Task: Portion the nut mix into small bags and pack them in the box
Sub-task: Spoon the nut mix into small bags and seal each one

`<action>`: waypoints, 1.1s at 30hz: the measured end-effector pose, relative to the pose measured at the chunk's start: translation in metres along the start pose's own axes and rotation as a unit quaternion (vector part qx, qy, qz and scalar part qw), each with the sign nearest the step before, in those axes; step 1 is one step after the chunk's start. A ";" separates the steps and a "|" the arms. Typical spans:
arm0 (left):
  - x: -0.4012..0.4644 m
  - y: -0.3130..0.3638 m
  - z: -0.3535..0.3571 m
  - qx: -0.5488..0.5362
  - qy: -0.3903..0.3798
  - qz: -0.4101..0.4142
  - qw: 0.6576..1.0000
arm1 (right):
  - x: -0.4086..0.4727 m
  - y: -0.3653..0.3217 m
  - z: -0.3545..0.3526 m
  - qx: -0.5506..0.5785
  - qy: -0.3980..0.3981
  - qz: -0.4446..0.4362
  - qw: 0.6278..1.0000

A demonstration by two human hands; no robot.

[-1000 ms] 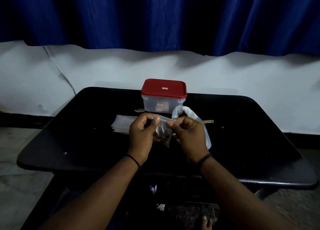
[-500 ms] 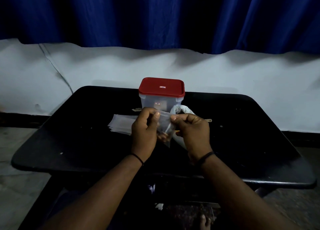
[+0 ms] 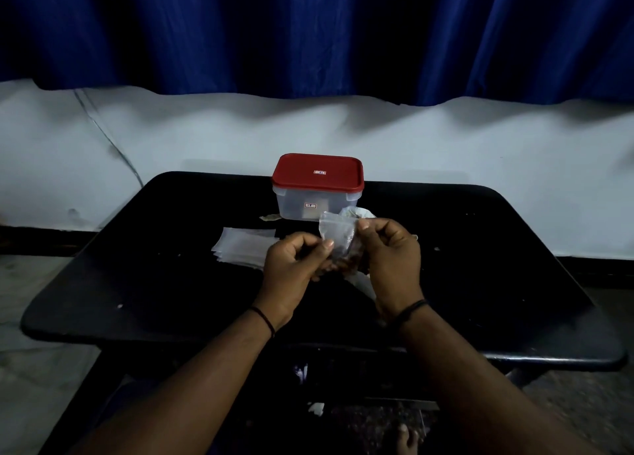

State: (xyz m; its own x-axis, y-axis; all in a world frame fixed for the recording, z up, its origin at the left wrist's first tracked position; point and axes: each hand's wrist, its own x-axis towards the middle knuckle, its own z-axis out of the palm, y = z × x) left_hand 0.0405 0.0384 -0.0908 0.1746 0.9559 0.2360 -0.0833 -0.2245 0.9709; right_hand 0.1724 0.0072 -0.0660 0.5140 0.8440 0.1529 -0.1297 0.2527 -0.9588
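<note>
- A blue curtain [image 3: 308, 32] hangs across the top, above a pale wall [image 3: 206, 128].
- The black table [image 3: 137, 283] stretches out below me.
- The box [image 3: 317, 188], clear with its red lid on, stands at twelve o'clock from my hands, near the table's far edge.
- A large crumpled plastic bag [image 3: 353, 212] lies just behind my right hand, at about one o'clock.
- A stack of empty clear bags [image 3: 243, 247] lies flat at nine o'clock, beside my left hand.
- My left hand [image 3: 291, 272] has its fingers curled, pinching the small bag's left side.
- My right hand [image 3: 391, 259] pinches its right edge, fingers curled.
- The small bag [image 3: 338, 238] stands upright between them, nuts dark at its bottom.
</note>
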 end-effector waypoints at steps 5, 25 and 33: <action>0.001 -0.001 -0.001 0.048 0.000 0.037 0.998 | 0.002 -0.003 -0.002 -0.044 -0.043 -0.040 0.997; 0.000 0.000 0.001 0.097 -0.043 0.043 0.993 | 0.004 -0.010 -0.008 -0.100 -0.093 -0.015 0.990; 0.002 -0.002 -0.002 0.117 -0.042 0.052 0.991 | 0.005 -0.014 -0.013 -0.098 -0.107 -0.027 0.989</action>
State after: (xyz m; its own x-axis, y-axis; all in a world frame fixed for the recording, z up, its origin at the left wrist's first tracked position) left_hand 0.0388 0.0411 -0.0920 0.2582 0.9088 0.3278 0.1238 -0.3676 0.9217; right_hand 0.1879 0.0013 -0.0554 0.3215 0.9180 0.2321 0.0713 0.2210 -0.9727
